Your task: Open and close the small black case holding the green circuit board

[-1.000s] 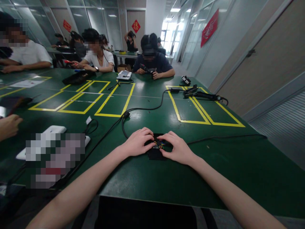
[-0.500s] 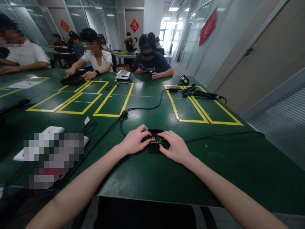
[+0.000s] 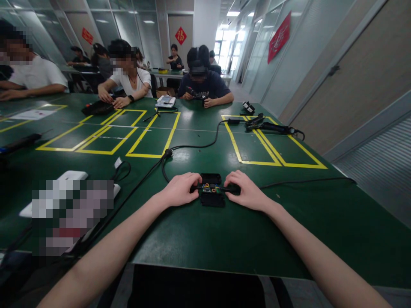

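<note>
Head view: the small circuit board (image 3: 210, 188), with two orange rings on it, lies exposed near the centre of the frame, just below the middle, on a green tabletop (image 3: 205, 239). One black case half (image 3: 211, 176) sits just above it and a second black shell (image 3: 212, 200) just below.

The left hand (image 3: 183, 188) is at the board's left end, its grip part-closed around the short black lead there — whether the fingertips press on it cannot be told. The right hand (image 3: 245, 191) mirrors it at the right end: thumb below, fingers above, with a dark lead (image 3: 233, 188) between them; how firmly that grip bears on it cannot be told either. Both wrists are low over the tabletop.

From beside the right hand, a black cord (image 3: 305, 183) runs to the right of the frame. Up and left of the hands, another cable carries a small dark lump (image 3: 168, 153). Yellow tape (image 3: 258, 163) marks out boxes across the middle, and a long black tool (image 3: 272, 128) lies over those at upper right. A white object (image 3: 77, 175), partly pixelated, lies at lower left. At top centre, a co-worker in a dark shirt (image 3: 213, 81) sits across the tabletop — both hands on small dark items.
</note>
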The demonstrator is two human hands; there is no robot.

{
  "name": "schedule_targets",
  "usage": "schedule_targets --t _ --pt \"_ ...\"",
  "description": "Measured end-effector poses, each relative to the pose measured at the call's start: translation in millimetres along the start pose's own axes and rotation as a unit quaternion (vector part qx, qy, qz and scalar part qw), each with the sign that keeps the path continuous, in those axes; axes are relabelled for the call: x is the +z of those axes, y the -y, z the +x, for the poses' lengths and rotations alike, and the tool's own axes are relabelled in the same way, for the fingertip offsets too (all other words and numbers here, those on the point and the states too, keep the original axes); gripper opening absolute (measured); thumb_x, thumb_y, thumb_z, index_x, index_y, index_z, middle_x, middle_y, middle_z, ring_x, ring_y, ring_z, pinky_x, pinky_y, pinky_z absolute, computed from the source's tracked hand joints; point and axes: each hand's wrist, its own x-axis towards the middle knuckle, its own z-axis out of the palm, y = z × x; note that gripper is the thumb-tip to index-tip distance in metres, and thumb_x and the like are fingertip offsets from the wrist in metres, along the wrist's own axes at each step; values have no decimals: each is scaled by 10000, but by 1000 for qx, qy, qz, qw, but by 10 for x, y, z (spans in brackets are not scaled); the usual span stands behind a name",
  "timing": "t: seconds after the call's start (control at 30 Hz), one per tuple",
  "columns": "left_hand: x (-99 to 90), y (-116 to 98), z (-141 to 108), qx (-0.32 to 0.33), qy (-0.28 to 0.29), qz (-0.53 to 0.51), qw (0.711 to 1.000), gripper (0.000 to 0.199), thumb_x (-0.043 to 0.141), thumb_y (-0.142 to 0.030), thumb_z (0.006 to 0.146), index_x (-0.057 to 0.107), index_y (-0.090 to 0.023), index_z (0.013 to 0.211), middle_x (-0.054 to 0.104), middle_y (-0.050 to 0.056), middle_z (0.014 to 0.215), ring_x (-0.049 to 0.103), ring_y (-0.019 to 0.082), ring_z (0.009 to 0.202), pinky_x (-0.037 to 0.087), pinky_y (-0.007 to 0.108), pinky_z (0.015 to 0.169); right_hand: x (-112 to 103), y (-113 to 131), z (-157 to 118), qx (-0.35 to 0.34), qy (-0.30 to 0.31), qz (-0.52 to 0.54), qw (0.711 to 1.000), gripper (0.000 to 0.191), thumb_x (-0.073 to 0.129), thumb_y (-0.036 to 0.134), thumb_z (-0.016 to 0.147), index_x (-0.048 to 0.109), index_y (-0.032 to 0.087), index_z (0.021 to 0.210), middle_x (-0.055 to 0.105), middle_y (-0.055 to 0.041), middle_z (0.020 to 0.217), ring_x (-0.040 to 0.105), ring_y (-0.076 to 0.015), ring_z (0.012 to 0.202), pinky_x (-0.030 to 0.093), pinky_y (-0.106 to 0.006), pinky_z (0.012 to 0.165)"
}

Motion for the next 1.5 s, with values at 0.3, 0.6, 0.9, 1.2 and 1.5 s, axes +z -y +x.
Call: schedule_targets --t 0.3,0.6,0.9,1.2,1.5 --pt "30 45 20 -23 -9 9 1000 89 538 -233 965 601 -200 1019 689 58 1016 662 217 918 525 331 826 18 -109 -6 30 26 -10 999 150 543 303 993 657 214 951 686 -59 896 637 -212 835 505 -342 762" --pt "-52 23 20 -23 3 -82 996 164 496 -274 992 637 -192 1006 718 46 972 663 201 853 502 311 781 -104 17 -10 64 47 13 997 302 498 398 1002 694 195 895 665 -21 685 582 -164 583 422 -287 591" --pt "-63 -10 9 -42 38 -300 952 80 619 -229 810 637 -151 813 584 -26 679 503 106 614 414 219 606 -139 91 -37 64 76 114 989 309 549 407 944 721 168 849 664 -23 697 504 -119 536 376 -252 534" --pt "-33 1 -4 -55 65 -342 936 81 633 -212 729 639 -150 781 597 -29 656 499 88 588 382 200 559 -118 97 -51 50 97 112 988 273 572 379 931 735 166 879 701 -41 742 553 -126 569 410 -251 549" --pt "-27 -14 1 -63 69 -331 939 82 623 -198 703 639 -151 768 591 -33 644 492 88 581 374 198 547 -91 72 -54 45 98 91 990 273 574 392 933 740 178 894 715 -43 751 545 -128 559 404 -255 539"
